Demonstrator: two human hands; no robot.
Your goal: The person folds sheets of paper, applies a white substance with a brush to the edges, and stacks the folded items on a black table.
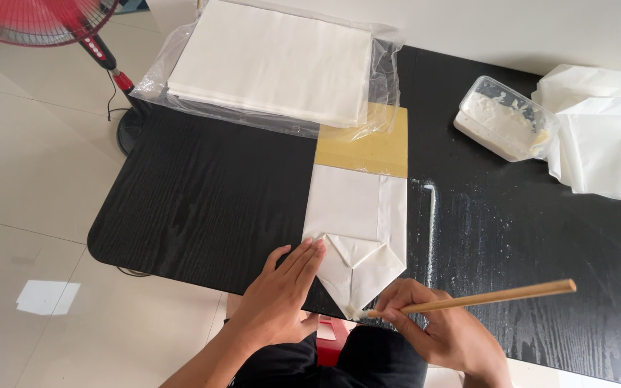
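Note:
A white paper sheet, folded into a bag shape with a pointed flap, lies on the black table over a yellow board. My left hand presses flat on the sheet's lower left corner, fingers together. My right hand grips a wooden stick like a pen. The stick's pasty tip touches the flap's point near the table's front edge.
A stack of white sheets in clear plastic lies at the back. A clear tub of white paste and folded white papers sit at the right. Paste smears mark the table beside the sheet. A red fan stands left.

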